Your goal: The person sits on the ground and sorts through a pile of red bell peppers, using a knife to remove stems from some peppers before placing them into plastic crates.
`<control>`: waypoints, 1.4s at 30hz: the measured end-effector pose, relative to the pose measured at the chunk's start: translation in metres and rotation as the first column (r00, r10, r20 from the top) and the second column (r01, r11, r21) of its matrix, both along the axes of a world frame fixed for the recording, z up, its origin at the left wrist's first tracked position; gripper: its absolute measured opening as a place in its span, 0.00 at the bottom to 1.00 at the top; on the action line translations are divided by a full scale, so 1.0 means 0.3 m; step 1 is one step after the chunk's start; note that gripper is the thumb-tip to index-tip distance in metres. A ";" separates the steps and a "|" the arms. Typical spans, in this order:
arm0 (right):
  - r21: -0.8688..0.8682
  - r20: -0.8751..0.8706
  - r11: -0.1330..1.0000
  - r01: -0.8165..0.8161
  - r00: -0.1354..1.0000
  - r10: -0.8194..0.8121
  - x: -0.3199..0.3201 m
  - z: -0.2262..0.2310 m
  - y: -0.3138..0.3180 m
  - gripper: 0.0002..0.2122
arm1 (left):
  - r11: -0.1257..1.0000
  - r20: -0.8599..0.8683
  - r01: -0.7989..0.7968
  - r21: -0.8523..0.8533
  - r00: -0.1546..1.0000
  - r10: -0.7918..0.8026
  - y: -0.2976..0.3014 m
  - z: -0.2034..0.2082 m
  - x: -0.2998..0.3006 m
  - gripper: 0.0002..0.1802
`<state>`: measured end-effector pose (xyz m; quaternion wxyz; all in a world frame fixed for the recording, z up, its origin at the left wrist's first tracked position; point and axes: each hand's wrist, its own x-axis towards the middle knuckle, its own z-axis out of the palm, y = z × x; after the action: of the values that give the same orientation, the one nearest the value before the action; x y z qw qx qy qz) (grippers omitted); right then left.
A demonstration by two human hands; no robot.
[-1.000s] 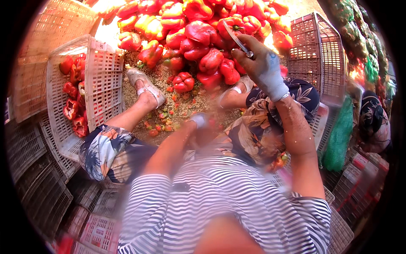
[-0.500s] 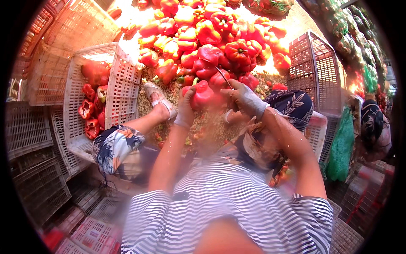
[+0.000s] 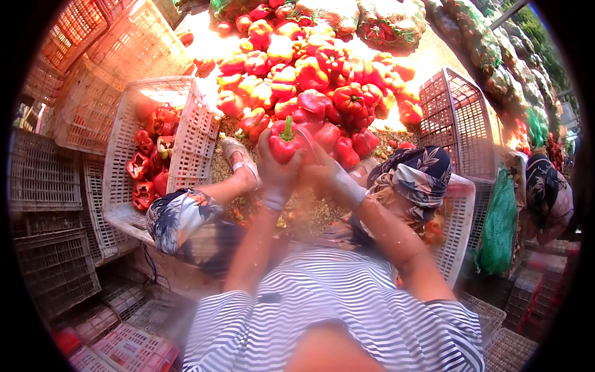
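My gloved left hand (image 3: 273, 173) is wrapped round a red bell pepper (image 3: 282, 149), whose green stem points up. Close against the pepper's right side is my gloved right hand (image 3: 326, 178), closed on a thin-bladed knife (image 3: 304, 132). The blade is blurred and lies by the pepper near its stem; the handle is hidden in my fingers. Just beyond both hands rises a large pile of whole red peppers (image 3: 310, 73). To the left, a pale plastic crate (image 3: 193, 133) on its side holds cut, hollowed red peppers (image 3: 145, 193).
Stacked crates (image 3: 46, 170) crowd the left side. At the right stand a brown crate (image 3: 455, 118), a white crate (image 3: 462, 217) beside my knee and a green mesh sack (image 3: 498, 223). Filled net bags (image 3: 390, 22) lie behind the pile. Pepper scraps litter the ground between my feet.
My right hand has come left and down, bringing the knife against the pepper. The pepper has been turned so its stem faces up. The view has shifted slightly.
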<state>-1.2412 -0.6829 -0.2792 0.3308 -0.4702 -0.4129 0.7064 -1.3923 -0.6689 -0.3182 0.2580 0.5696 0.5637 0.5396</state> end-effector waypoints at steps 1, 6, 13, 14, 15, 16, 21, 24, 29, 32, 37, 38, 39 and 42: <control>0.030 -0.015 1.000 -0.005 1.000 0.006 -0.003 -0.011 0.002 0.33 | 0.999 -0.054 -0.009 0.044 0.998 0.011 -0.001 0.007 -0.007 0.45; 0.108 0.058 0.993 0.054 0.996 -0.061 -0.037 -0.042 -0.040 0.35 | 0.998 0.008 0.026 0.064 1.000 -0.027 -0.011 0.025 -0.024 0.46; 0.509 0.259 0.858 0.067 0.939 -0.227 -0.061 -0.316 -0.171 0.39 | 0.993 0.401 0.088 -0.073 0.915 -0.052 -0.033 -0.018 0.018 0.38; 0.678 0.336 0.734 0.026 0.878 -0.341 -0.065 -0.386 -0.171 0.40 | 0.987 0.489 0.125 -0.096 0.870 -0.062 -0.031 0.010 0.030 0.35; 0.542 0.361 0.837 0.071 0.880 -0.308 -0.063 -0.296 -0.183 0.41 | 0.982 0.568 0.147 -0.122 0.822 -0.053 -0.038 0.024 0.025 0.33; 0.389 0.381 0.915 0.112 0.884 -0.270 -0.062 -0.204 -0.190 0.42 | 0.975 0.657 0.186 -0.121 0.751 -0.061 -0.035 -0.002 0.011 0.32; 0.416 0.737 0.872 -0.258 0.657 -0.157 0.028 -0.128 -0.119 0.45 | 0.901 0.960 0.422 -0.100 0.280 -0.025 -0.055 0.025 -0.017 0.24; 0.411 0.817 0.811 -0.417 0.562 -0.126 0.075 -0.108 -0.085 0.46 | 0.857 0.992 0.511 -0.062 0.128 -0.004 -0.070 0.032 -0.030 0.26; 0.624 0.767 0.557 -0.547 0.565 -0.304 0.135 -0.065 -0.002 0.44 | 0.757 0.995 0.651 0.057 -0.095 0.006 -0.113 0.111 -0.055 0.33; 0.506 0.861 0.434 -0.746 0.404 -0.310 0.189 -0.017 0.079 0.38 | 0.714 0.993 0.698 0.059 -0.116 0.031 -0.119 0.142 -0.077 0.36; 0.515 0.805 0.635 -0.576 0.580 -0.126 0.243 -0.027 0.132 0.32 | 0.829 0.964 0.557 -0.051 0.244 -0.105 -0.133 0.164 -0.124 0.41; 0.631 0.652 0.645 -0.431 0.745 -0.140 0.221 -0.027 0.125 0.33 | 0.841 0.920 0.534 -0.088 0.366 -0.136 -0.128 0.170 -0.125 0.41; 0.524 0.547 0.796 -0.304 0.836 -0.040 0.184 0.024 0.111 0.34 | 0.860 0.858 0.497 -0.116 0.486 -0.165 -0.116 0.169 -0.142 0.41; 0.321 0.168 0.935 -0.152 0.981 0.101 0.059 0.184 0.029 0.40 | 0.907 0.698 0.397 -0.143 0.689 -0.192 -0.114 0.188 -0.125 0.42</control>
<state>-1.2234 -0.6743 -0.2242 0.3273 -0.4315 -0.5792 0.6092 -1.4299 -0.7030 -0.2617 0.6056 0.3782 0.4037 0.5720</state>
